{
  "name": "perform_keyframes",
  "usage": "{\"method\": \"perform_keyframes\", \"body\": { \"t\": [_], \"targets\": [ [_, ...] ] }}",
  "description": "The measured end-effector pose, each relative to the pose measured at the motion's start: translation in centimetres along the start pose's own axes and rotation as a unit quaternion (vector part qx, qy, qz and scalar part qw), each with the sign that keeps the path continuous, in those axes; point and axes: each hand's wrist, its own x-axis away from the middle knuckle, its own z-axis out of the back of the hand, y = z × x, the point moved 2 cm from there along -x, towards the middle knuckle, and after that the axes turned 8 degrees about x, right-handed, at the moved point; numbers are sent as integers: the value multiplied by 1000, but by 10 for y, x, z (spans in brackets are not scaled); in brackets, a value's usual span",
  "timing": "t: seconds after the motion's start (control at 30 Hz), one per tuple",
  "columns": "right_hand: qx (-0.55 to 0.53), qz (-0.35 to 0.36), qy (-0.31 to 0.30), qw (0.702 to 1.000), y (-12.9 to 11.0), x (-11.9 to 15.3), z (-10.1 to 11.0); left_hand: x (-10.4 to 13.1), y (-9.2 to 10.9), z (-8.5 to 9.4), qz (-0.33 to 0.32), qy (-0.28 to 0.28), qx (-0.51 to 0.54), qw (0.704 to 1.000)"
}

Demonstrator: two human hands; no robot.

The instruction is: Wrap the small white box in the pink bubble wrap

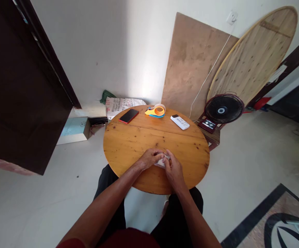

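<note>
So both hands are close together, with the fingers of the left hand (pixel 148 158) and right hand (pixel 175 169) curled in around a small whitish item (pixel 160 162), pinching it from both sides. It's down by the near half of the round wooden table (pixel 128 148), right between the two hands, and it's mostly covered up so I honestly can't tell what it is. Also can't tell if it's touching the wood.

Straight ahead of the fingers, near the far edge, there's an orange and blue tape dispenser (pixel 155 111). Ahead and to the left of them is a dark-screened phone (pixel 129 116) with a red edge, lying flat. Ahead and to the right there's a white handheld gadget (pixel 179 122) with a dark end, kinda remote-looking, lying at an angle.

Further out past the table, ahead-left of the fingers, you've got a printed sack (pixel 125 103) against the wall. Off to the right, a black fan (pixel 222 110) sits on a wooden stool (pixel 213 137), with a big oval wooden board (pixel 255 51) leaning up behind it.
</note>
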Motion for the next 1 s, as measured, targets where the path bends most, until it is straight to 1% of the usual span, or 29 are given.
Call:
{"method": "perform_keyframes", "body": {
  "t": [0.1, 0.23, 0.37, 0.53, 0.67, 0.73, 0.83, 1.0],
  "targets": [
    [2, 0, -5, 1000, -1, -3, 3, -2, -3, 0, -10, 9, -20, 1000],
    [2, 25, -5, 1000, -5, -9, 7, -5, -9, 1, -25, 42, -44, 998],
    [-6, 34, -8, 999, -6, -11, 6, -6, -14, -1, -38, 67, -63, 995],
    [-41, 46, -7, 998, 0, -9, 3, -2, -16, -3, -74, 93, -96, 988],
    [-60, 86, -17, 994, 8, -3, 4, 0, -15, -5, -83, 111, -121, 983],
    [-41, 114, -16, 993, 11, 0, 5, 0, -15, -5, -82, 114, -129, 982],
    [23, 143, -4, 989, 14, 3, 3, -1, -15, -6, -80, 121, -133, 980],
    [121, 173, 38, 977, 17, 9, 2, 0, -15, -6, -76, 134, -140, 978]
  ]
}}
